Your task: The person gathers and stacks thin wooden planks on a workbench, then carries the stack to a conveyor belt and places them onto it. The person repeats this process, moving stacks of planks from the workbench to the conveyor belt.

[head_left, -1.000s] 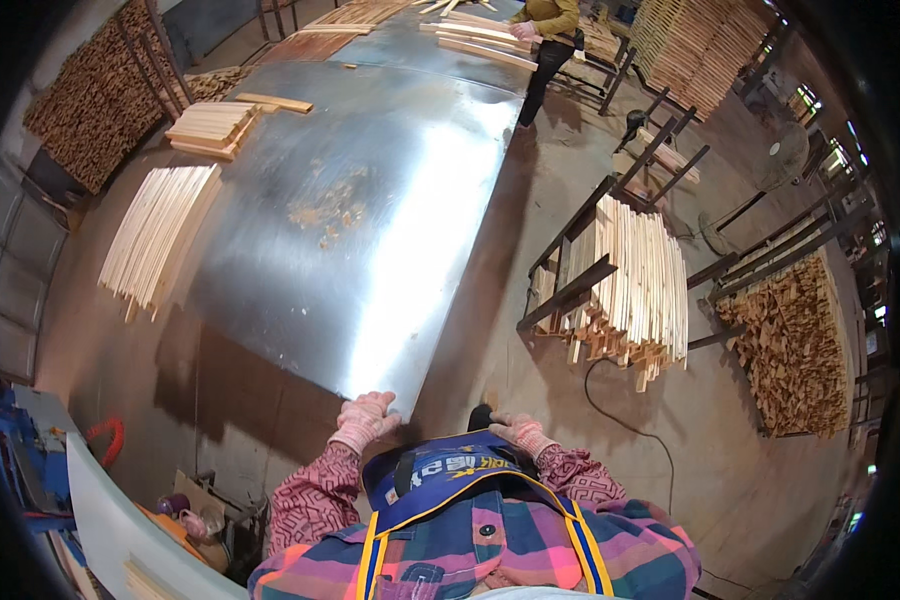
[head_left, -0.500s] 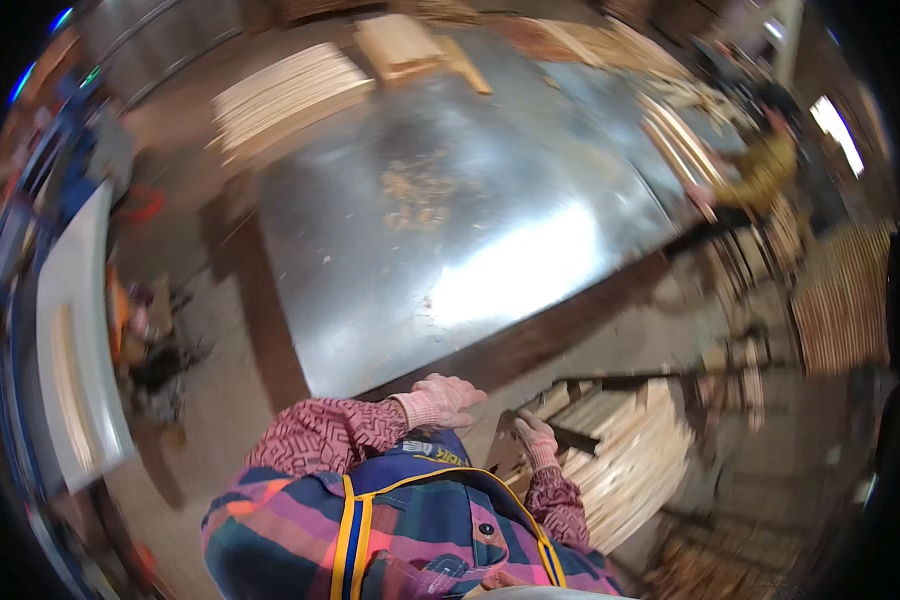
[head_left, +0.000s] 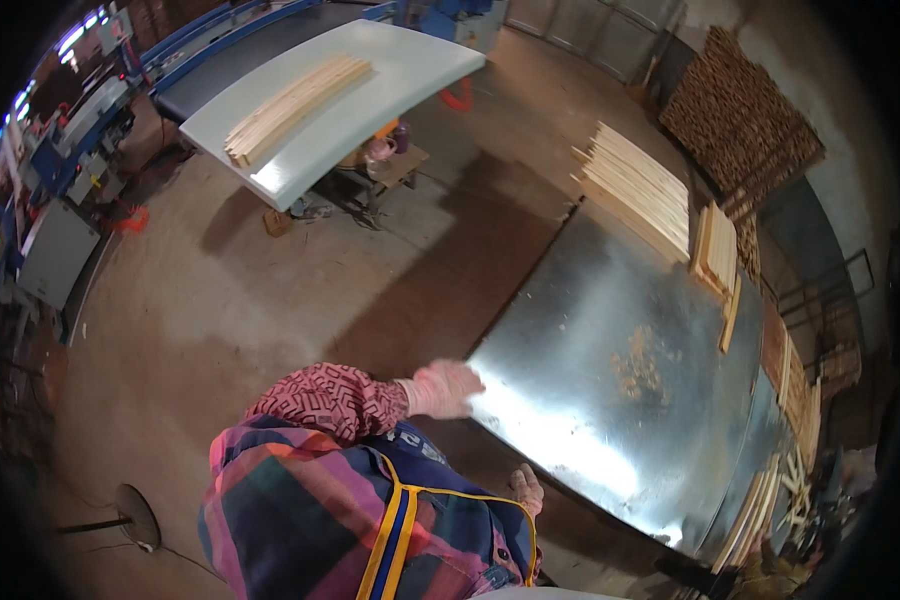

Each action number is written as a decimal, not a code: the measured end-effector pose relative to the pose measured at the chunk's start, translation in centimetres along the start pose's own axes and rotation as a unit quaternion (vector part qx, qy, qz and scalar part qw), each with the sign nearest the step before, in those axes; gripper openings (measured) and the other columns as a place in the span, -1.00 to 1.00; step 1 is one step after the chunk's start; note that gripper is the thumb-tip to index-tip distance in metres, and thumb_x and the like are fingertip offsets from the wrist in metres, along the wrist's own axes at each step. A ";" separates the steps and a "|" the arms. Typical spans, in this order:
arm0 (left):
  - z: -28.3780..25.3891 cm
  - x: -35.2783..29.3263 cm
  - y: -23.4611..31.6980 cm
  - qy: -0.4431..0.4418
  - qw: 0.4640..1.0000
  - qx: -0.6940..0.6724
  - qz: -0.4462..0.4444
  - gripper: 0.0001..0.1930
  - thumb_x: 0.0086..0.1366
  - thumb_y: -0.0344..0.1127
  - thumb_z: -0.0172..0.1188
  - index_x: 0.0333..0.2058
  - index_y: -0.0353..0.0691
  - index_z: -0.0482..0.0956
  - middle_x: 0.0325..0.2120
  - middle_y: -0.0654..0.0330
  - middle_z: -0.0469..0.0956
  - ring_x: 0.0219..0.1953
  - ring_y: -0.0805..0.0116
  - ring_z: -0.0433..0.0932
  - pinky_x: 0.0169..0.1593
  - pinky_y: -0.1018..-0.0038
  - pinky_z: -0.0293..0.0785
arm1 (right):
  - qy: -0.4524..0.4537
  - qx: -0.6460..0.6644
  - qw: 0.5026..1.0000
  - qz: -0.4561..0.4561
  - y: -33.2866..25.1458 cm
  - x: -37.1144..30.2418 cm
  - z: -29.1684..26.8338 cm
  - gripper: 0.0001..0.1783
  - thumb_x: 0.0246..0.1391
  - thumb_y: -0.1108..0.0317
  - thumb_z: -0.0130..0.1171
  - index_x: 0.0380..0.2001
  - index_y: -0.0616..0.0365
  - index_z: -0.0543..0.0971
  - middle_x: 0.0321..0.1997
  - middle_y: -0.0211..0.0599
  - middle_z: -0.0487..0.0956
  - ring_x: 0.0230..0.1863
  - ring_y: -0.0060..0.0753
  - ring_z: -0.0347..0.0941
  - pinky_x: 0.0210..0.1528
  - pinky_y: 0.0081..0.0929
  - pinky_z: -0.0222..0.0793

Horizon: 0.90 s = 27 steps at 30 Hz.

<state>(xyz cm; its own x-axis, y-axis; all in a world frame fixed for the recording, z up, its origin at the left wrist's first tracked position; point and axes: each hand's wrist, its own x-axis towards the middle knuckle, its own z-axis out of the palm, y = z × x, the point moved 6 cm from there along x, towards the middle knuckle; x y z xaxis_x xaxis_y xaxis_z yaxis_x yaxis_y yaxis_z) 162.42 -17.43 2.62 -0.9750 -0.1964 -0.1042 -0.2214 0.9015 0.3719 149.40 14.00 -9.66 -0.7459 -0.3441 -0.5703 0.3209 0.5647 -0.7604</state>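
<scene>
My left hand [head_left: 442, 388], in a pale pink glove, is held out beside the near corner of the shiny metal-topped table [head_left: 570, 330]. Its fingers are stretched out, slightly smeared, and nothing is in them. Whether the fingertips touch the table edge I cannot tell. Lower down, close to my body, is my gloved right hand [head_left: 527, 490], near the front edge of the same table. Its fingers are loosely apart with nothing visible in them; part of this hand and its arm are hidden behind my clothing. Wood debris [head_left: 638, 365] is scattered on the metal top.
Stacked wooden strips [head_left: 635, 190] and a smaller wood stack [head_left: 715, 248] lie at the table's far end. A white-topped table [head_left: 400, 70] at the upper left carries a bundle of strips [head_left: 295, 108]. Machines [head_left: 80, 165] line the left; a round-based stand [head_left: 135, 518] is at lower left.
The view has swung left, so the metal table now lies to the right and the white-topped table ahead. My right hand is away from the wood stack it was at.
</scene>
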 end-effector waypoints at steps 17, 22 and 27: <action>-35.5 -20.3 -65.2 0.054 0.822 0.061 -0.564 0.19 -0.14 0.23 0.40 0.41 0.07 -0.09 0.19 -0.27 0.27 0.23 -0.18 0.32 0.24 0.02 0.28 | 0.013 -0.291 0.954 -0.067 -20.1 -6.0 24.3 -0.58 0.19 0.16 0.07 0.05 0.11 0.55 -0.04 -0.14 0.62 0.04 -0.10 0.52 0.06 -0.32 0.46; -35.8 -19.4 -62.6 0.076 0.811 0.089 -0.574 0.08 -0.07 0.16 0.38 0.38 0.03 0.00 0.11 -0.28 0.34 0.15 -0.21 0.38 0.15 -0.02 0.34 | 0.008 -0.126 0.976 -0.180 -30.3 0.7 33.4 -0.53 0.20 0.10 0.02 0.09 0.08 0.53 0.13 -0.12 0.54 0.20 -0.12 0.41 0.27 -0.35 0.24; -32.0 -20.7 -51.4 0.081 0.797 0.084 -0.592 0.05 -0.06 0.17 0.39 0.37 0.09 0.03 0.12 -0.23 0.30 0.19 -0.15 0.32 0.12 -0.02 0.34 | -0.083 -0.171 0.886 -0.423 -43.3 -0.7 53.8 -0.44 0.15 0.09 0.02 0.18 0.09 0.42 0.15 -0.09 0.51 0.16 -0.04 0.43 0.21 -0.19 0.34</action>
<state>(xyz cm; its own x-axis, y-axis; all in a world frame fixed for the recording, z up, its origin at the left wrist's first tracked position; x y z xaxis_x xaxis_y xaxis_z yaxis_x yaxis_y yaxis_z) 193.28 -72.10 15.18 -0.0767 -0.9832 -0.1658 -0.9961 0.0827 -0.0293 167.41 -50.59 6.90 -0.5295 -0.8425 0.0994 -0.5290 0.2364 -0.8150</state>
